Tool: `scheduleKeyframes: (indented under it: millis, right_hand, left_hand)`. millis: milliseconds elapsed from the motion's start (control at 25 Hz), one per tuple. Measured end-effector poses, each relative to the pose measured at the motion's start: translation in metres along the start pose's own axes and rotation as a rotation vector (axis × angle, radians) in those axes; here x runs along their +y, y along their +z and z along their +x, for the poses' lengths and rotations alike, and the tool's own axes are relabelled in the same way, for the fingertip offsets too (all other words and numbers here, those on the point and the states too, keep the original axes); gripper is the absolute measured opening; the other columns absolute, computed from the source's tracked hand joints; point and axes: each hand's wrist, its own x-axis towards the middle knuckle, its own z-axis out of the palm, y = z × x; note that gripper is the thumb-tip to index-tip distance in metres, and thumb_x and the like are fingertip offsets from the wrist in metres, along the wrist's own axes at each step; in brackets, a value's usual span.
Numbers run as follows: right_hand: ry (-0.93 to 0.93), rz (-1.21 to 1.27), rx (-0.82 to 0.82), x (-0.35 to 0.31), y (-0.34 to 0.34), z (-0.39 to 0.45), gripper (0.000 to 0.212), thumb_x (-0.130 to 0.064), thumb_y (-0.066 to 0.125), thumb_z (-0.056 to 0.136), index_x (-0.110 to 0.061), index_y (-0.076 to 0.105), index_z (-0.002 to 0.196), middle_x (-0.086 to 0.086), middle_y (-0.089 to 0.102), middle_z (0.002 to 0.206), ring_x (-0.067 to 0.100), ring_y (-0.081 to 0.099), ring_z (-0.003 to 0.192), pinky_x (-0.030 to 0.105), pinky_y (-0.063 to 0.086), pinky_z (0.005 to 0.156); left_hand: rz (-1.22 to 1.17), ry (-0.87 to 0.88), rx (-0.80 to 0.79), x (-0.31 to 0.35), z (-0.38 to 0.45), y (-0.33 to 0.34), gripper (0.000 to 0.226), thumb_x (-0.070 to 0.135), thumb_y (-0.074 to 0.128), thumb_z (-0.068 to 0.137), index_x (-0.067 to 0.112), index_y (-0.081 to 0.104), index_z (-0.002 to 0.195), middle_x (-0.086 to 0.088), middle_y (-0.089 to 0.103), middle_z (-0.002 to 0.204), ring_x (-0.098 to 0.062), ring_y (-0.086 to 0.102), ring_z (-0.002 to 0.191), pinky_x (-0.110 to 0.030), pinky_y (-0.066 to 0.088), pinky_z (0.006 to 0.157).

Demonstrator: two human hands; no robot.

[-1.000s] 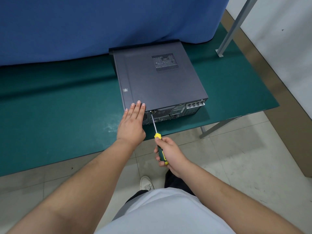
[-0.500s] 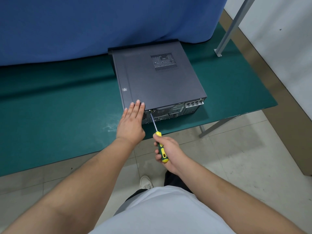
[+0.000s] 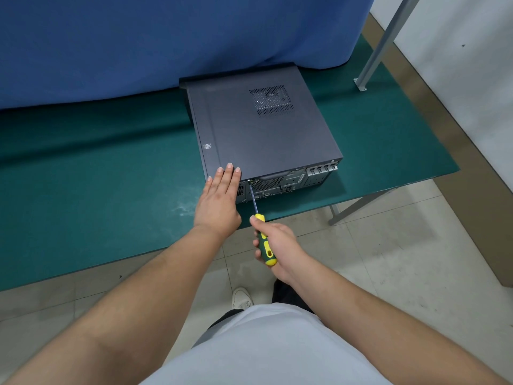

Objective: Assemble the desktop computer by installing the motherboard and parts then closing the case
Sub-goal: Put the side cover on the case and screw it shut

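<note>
A dark grey desktop computer case (image 3: 261, 134) lies flat on the green table (image 3: 83, 190), its side panel on and its rear ports facing me. My left hand (image 3: 219, 198) rests flat with straight fingers on the case's near left corner. My right hand (image 3: 273, 245) grips the yellow and green handle of a screwdriver (image 3: 262, 240). Its shaft slants up to a screw at the top edge of the rear panel (image 3: 288, 182).
A blue curtain (image 3: 166, 37) hangs behind the case. A grey metal post (image 3: 380, 48) stands at the table's back right corner. The table's near edge runs just below my hands, with tiled floor (image 3: 388, 245) and my shoe (image 3: 241, 297) beneath.
The right hand has shifted its grip round the screwdriver handle, turning it. The left hand and the case stay in place.
</note>
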Motion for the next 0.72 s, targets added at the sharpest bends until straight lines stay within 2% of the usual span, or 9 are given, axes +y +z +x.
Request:
scheduleKeyframes:
  millis: [160,240,320,400,480,560,640,720]
  right_hand:
    - [0.090,0.045,-0.020,-0.002,-0.003,0.000,0.045,-0.049,0.053,0.103,-0.009,0.072,0.101,0.000,0.066,0.072,0.012,0.059,0.055,0.024,0.050,0.049]
    - [0.037,0.011,0.007,-0.003,-0.001,0.000,0.037,-0.047,0.063,0.098,-0.011,0.069,0.106,0.001,0.066,0.078,0.011,0.058,0.054,0.024,0.048,0.048]
    - [-0.013,-0.002,0.044,-0.002,0.000,0.000,0.034,-0.035,0.079,0.089,-0.012,0.061,0.108,0.003,0.064,0.084,0.009,0.059,0.054,0.023,0.048,0.046]
    - [-0.011,0.013,0.029,-0.002,-0.001,0.000,0.032,-0.028,0.079,0.089,-0.008,0.060,0.105,0.004,0.062,0.081,0.010,0.060,0.056,0.023,0.050,0.048]
    - [0.016,0.001,-0.014,-0.002,-0.002,-0.001,0.028,-0.035,0.067,0.098,-0.007,0.064,0.101,0.002,0.063,0.073,0.012,0.059,0.057,0.024,0.049,0.050]
    - [0.033,-0.039,-0.023,-0.003,-0.003,-0.002,0.038,-0.041,0.055,0.104,-0.007,0.071,0.102,0.001,0.065,0.072,0.012,0.058,0.056,0.024,0.048,0.051]
    - [0.017,-0.060,-0.016,-0.003,-0.003,0.000,0.036,-0.042,0.057,0.103,-0.009,0.070,0.107,0.000,0.066,0.073,0.012,0.057,0.054,0.024,0.047,0.049]
    - [-0.015,-0.070,0.003,-0.002,-0.002,0.000,0.026,-0.036,0.069,0.096,-0.012,0.064,0.106,-0.001,0.065,0.073,0.011,0.056,0.052,0.024,0.045,0.046]
  left_hand:
    - [-0.002,-0.006,0.011,0.001,0.000,0.001,0.099,0.007,0.054,0.084,0.019,-0.003,0.165,-0.002,-0.007,0.172,-0.021,-0.006,0.159,-0.037,-0.003,0.128]
    - [-0.006,-0.008,0.012,0.001,0.001,0.001,0.099,0.009,0.055,0.085,0.019,-0.002,0.165,-0.002,-0.007,0.172,-0.021,-0.006,0.159,-0.037,-0.004,0.128]
    - [-0.013,-0.005,0.014,0.000,0.001,0.001,0.096,0.012,0.055,0.087,0.019,-0.002,0.165,-0.002,-0.006,0.172,-0.021,-0.005,0.159,-0.037,-0.004,0.128]
    - [-0.020,-0.001,0.036,0.000,0.001,0.001,0.086,0.017,0.051,0.094,0.019,0.002,0.165,-0.001,-0.002,0.173,-0.021,-0.003,0.159,-0.037,-0.003,0.128]
    - [-0.043,-0.003,0.084,-0.001,0.002,-0.001,0.072,0.024,0.046,0.102,0.019,0.011,0.165,0.000,0.007,0.172,-0.021,0.005,0.159,-0.037,0.004,0.129]
    - [-0.075,-0.003,0.121,-0.004,0.007,-0.006,0.058,0.028,0.043,0.106,0.021,0.028,0.162,0.001,0.023,0.169,-0.021,0.021,0.156,-0.038,0.019,0.126]
    - [-0.069,0.017,0.149,-0.009,0.017,-0.016,0.046,0.027,0.043,0.107,0.021,0.048,0.152,0.001,0.044,0.160,-0.026,0.042,0.143,-0.041,0.038,0.111]
    - [-0.017,0.053,0.144,-0.014,0.031,-0.029,0.036,0.028,0.045,0.107,0.022,0.064,0.137,0.001,0.058,0.143,-0.030,0.051,0.122,-0.042,0.045,0.093]
